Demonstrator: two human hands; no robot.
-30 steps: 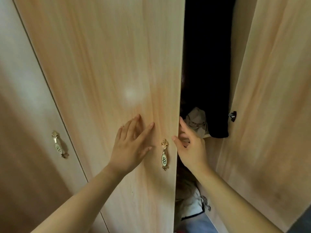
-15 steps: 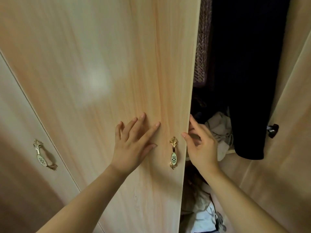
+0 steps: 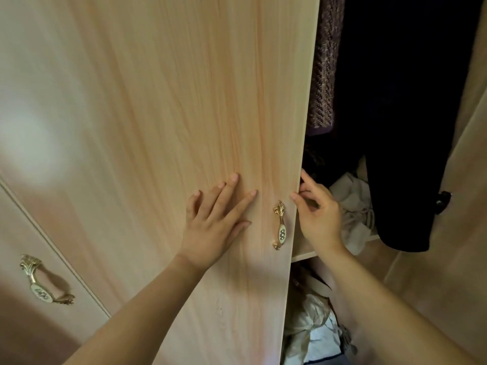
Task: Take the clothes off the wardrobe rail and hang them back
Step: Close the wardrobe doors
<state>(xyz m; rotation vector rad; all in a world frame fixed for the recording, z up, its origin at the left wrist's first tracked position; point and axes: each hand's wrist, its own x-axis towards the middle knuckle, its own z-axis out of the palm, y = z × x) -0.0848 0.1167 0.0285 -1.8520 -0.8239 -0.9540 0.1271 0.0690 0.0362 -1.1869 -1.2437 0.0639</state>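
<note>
Mostly, the wardrobe interior is hidden: only the gap between the door [image 3: 184, 127] and the right door [image 3: 463, 246] is exposed. The tops of the hanging clothes are cut off by the upper frame edge, so what they hang from cannot be told. The dark garment [image 3: 395, 127] is registered only as a black mass, and no seams or fastenings can be made out. A knitted garment [image 3: 322, 75] is seen just beside it, partly covered by the door's edge.

Left hand [image 3: 210, 227]: laid flat on the door's front, fingers straight and spread, just left of the gilt handle [image 3: 279, 225].

Right hand [image 3: 316, 214]: the door's free edge is gripped. The thumb is set on the front face, the index finger is raised along the edge, and the other fingers are curled behind it with their tips hidden.

Shelf [image 3: 303, 255]: a pale crumpled cloth [image 3: 353, 212] lies on it, against the dark garment, whose hem hangs past the shelf front.

Lower compartment: a heap of pale and light-blue clothes [image 3: 311, 327] is noted, partly screened by the door and the right forearm.

A black knob [image 3: 444, 201] is seen on the right door, and a second handle [image 3: 39, 283] on the neighbouring door [image 3: 31, 259] at lower left.
</note>
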